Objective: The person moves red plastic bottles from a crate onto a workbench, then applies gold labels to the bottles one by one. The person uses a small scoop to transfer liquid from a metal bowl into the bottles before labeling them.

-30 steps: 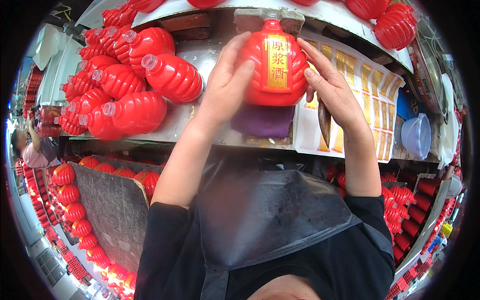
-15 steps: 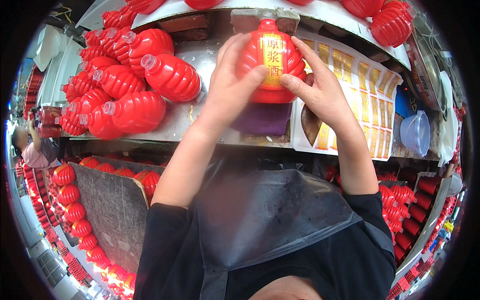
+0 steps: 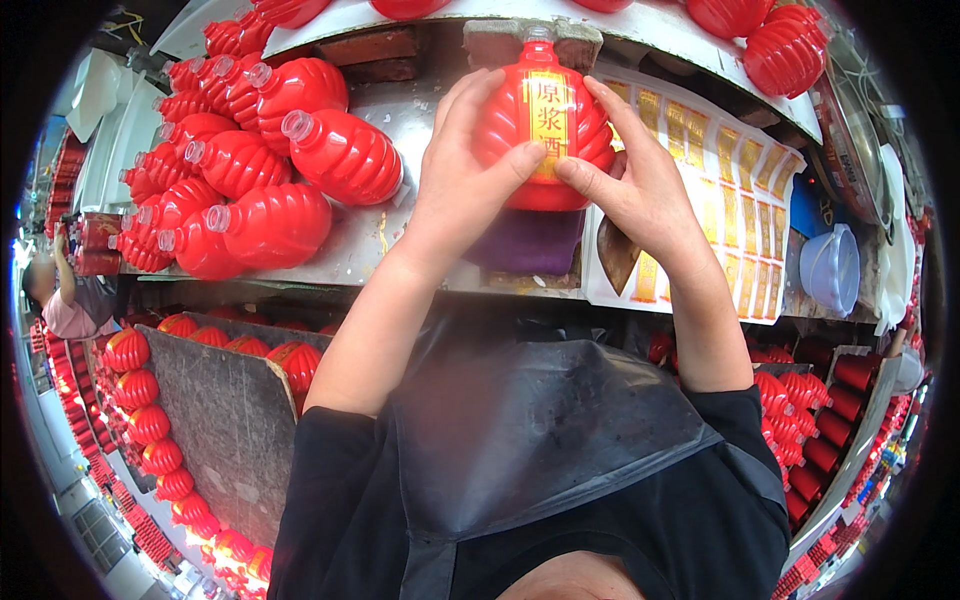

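Note:
A round, ribbed red plastic bottle (image 3: 503, 115) lies in front of me, its clear uncapped neck pointing away. Down its middle runs a gold and yellow label (image 3: 547, 100) with dark characters. My left hand (image 3: 462, 155) grips the bottle's left side, its thumb pressed on the label's lower part. On the opposite side my right hand (image 3: 640, 170) has its fingers along the ribs and its thumb at the label's lower right edge. The bottle's near end rests on a purple cloth (image 3: 525, 240); its neck lies by a grey block (image 3: 490, 45).
Left on the metal bench lies a pile of red bottles (image 3: 275, 222). Right of the cloth is a white sheet of gold labels (image 3: 728, 190), with a dark brown, pointed object (image 3: 617, 255) on it. Farther right stands a pale blue bucket (image 3: 830, 268). A shelf edge (image 3: 640, 38) curves across the back.
Both thumbs have slid slightly down the label and closer together, the left one now covering part of the lowest character. The bottle has shifted a little toward me.

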The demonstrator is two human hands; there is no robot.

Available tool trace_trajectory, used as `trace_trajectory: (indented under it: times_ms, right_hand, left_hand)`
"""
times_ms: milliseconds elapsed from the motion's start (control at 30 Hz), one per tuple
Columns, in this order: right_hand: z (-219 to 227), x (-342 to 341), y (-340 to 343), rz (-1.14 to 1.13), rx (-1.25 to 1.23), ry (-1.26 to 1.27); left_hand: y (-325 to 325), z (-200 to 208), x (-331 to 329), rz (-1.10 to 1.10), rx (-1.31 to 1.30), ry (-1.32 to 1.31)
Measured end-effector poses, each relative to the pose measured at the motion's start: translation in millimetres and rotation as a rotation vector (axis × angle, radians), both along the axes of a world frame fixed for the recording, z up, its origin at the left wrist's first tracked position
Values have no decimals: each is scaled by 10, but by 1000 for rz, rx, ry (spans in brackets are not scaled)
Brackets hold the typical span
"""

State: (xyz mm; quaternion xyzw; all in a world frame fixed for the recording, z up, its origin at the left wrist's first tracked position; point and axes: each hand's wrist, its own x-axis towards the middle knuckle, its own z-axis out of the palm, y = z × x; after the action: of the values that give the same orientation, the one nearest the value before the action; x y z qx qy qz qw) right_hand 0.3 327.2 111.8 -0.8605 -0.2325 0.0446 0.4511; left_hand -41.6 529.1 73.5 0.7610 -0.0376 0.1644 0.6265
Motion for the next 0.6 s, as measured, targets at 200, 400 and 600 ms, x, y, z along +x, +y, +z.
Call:
trace_trajectory:
  times_ms: [200, 400, 600]
  right_hand:
    - [21, 12, -34, -7, 42, 114]
    - [74, 104, -160, 70, 223, 289]
    - [26, 133, -148, 51, 197, 248]
  left_hand:
    - [11, 8, -6, -21, -68, 33]
    - [67, 24, 14, -79, -151, 71]
    - [26, 39, 1, -58, -45, 56]
